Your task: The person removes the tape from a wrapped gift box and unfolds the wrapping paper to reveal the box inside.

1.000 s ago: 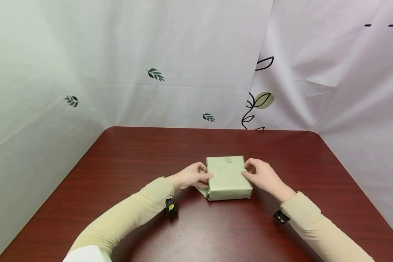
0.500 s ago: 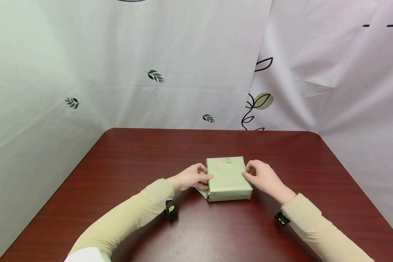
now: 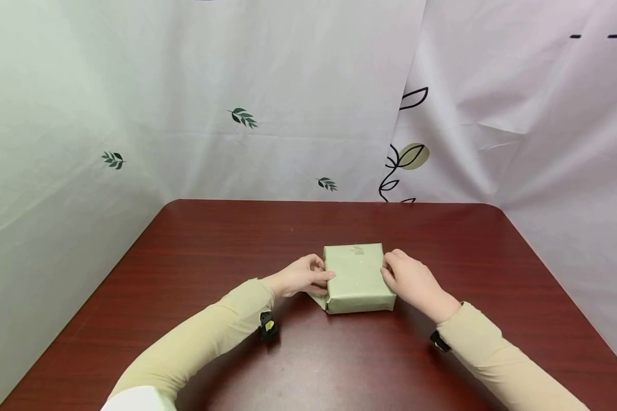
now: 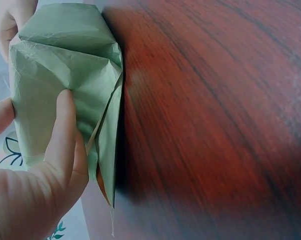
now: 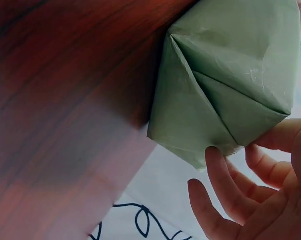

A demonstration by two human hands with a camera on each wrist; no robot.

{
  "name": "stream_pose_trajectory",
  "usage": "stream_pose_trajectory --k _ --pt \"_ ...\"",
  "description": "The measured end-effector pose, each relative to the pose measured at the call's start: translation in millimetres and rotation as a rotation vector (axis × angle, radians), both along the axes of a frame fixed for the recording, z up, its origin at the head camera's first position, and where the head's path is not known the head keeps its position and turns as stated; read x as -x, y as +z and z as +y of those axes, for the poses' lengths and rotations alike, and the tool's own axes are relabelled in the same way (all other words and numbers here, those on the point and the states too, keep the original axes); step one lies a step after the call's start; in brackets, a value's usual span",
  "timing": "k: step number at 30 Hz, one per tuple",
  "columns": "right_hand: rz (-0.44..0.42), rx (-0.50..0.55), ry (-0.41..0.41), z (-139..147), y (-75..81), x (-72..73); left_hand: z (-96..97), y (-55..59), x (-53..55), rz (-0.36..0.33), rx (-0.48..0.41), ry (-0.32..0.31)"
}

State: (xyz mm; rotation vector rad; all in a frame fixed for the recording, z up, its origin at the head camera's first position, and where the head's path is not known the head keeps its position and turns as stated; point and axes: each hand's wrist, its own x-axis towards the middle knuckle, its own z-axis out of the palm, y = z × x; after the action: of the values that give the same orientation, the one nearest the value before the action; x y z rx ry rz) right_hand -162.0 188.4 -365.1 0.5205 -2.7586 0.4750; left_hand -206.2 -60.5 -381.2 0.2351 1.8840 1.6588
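A small box wrapped in light green paper (image 3: 357,274) sits on the table, with a bit of clear tape near its far top edge. My left hand (image 3: 304,277) holds its left end, thumb on the top edge. In the left wrist view a finger (image 4: 65,125) presses into the folded end paper, where a loose triangular flap (image 4: 108,145) stands out at the bottom. At the other end, my right hand (image 3: 413,281) has its fingers bent against the side. The right wrist view shows thumb and fingertips at the edge of the folded end paper (image 5: 220,105).
The dark red wooden table (image 3: 226,234) has rounded far corners. Behind it and at both sides hangs a white curtain (image 3: 288,85) with leaf prints. Each wrist carries a small black camera, such as the left one (image 3: 267,326).
My right hand has turned slightly, and its thumb has slid off the top of the wrapped box toward the right edge. The left hand and the box stay in place.
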Motion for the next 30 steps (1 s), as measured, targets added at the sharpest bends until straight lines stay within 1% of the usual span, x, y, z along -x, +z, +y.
stream_pose_trajectory --k 3,6,9,13,15,16,18,24,26,30 --pt "0.013 0.007 0.007 -0.2 -0.9 -0.2 -0.2 0.0 0.2 -0.002 -0.001 -0.001" --pt "-0.029 0.058 0.019 2.6 -1.3 0.7 -0.3 -0.6 0.4 -0.010 -0.002 0.000" --pt "-0.119 0.144 0.018 8.4 -1.0 4.1 0.0 -1.4 0.7 -0.004 -0.004 0.001" --pt "-0.294 0.269 -0.002 17.8 -1.4 10.1 -0.1 -1.1 0.6 -0.002 -0.005 0.008" --pt "-0.364 0.310 -0.006 21.5 -2.0 11.9 -0.3 -0.8 0.7 -0.010 -0.004 0.013" --pt "-0.386 0.322 -0.003 22.9 -2.6 12.3 -0.5 -1.0 0.6 -0.007 -0.002 0.011" --pt "-0.390 0.334 0.013 24.7 -3.7 12.5 -0.6 -1.3 0.7 -0.005 0.001 0.011" --pt "-0.277 0.363 0.094 27.6 -8.8 13.8 -0.3 -1.8 0.6 -0.002 0.000 0.016" --pt "-0.272 0.384 0.115 29.4 -10.0 14.2 -0.1 -1.2 0.5 -0.002 -0.002 0.014" --pt "-0.291 0.409 0.149 34.2 -10.4 13.9 -0.2 -1.2 0.5 -0.002 -0.003 0.007"
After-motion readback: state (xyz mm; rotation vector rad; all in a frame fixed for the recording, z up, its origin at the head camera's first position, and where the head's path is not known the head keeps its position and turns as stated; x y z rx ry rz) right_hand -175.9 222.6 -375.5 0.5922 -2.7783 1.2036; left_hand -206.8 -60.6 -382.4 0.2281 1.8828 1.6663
